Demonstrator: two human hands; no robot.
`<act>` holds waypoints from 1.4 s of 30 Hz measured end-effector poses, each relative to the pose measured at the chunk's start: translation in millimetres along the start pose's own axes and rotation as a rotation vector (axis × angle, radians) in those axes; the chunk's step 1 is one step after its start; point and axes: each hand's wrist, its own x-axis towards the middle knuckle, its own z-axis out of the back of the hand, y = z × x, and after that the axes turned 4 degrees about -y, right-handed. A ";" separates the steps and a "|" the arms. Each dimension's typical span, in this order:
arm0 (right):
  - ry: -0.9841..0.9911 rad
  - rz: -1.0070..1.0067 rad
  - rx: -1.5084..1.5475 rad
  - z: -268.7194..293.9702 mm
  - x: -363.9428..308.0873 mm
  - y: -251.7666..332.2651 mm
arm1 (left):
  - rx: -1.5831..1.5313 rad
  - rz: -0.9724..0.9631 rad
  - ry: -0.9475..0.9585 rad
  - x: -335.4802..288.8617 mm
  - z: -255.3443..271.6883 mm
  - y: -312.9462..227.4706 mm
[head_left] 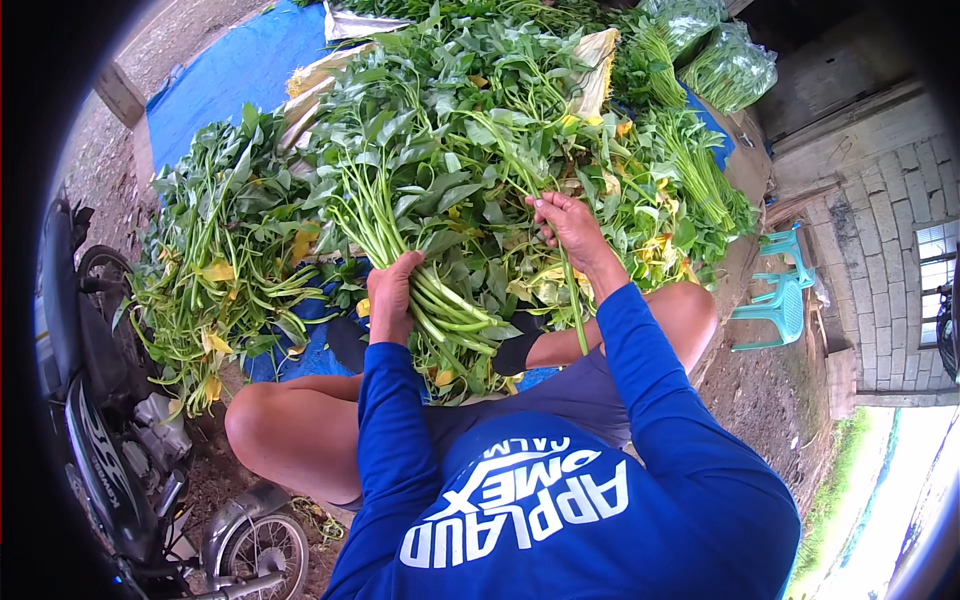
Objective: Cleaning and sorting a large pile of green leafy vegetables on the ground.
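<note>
My left hand (391, 292) is closed around a thick bunch of water spinach (375, 215), its pale cut stems pointing down toward my lap and its leaves spreading over the pile. To the right, my right hand (568, 226) pinches a single long water spinach stalk (576, 300). Its leafy top leans up and left over the greens, while its bare lower end hangs by my right leg. In front of me lies a big heap of loose water spinach (440, 90), with yellowed leaves (655, 245) mixed in.
A blue tarp (240, 80) lies under the heap. Bundled greens (700, 175) rest at the right, with clear plastic bags of greens (730, 70) behind. A motorcycle (115, 470) stands close on my left. Teal plastic chairs (780, 310) are near a block wall (880, 250) on the right.
</note>
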 end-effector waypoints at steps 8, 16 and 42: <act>0.030 0.246 -0.030 -4.7 -2.6 -1.6 | -0.001 0.008 0.025 3.5 -1.5 6.7; -0.282 0.491 -0.511 3.3 28.2 16.0 | -0.006 0.031 -0.011 0.8 -1.8 4.0; -0.136 0.176 -0.748 0.5 30.4 -36.3 | -0.024 0.062 -0.001 8.8 -3.6 16.6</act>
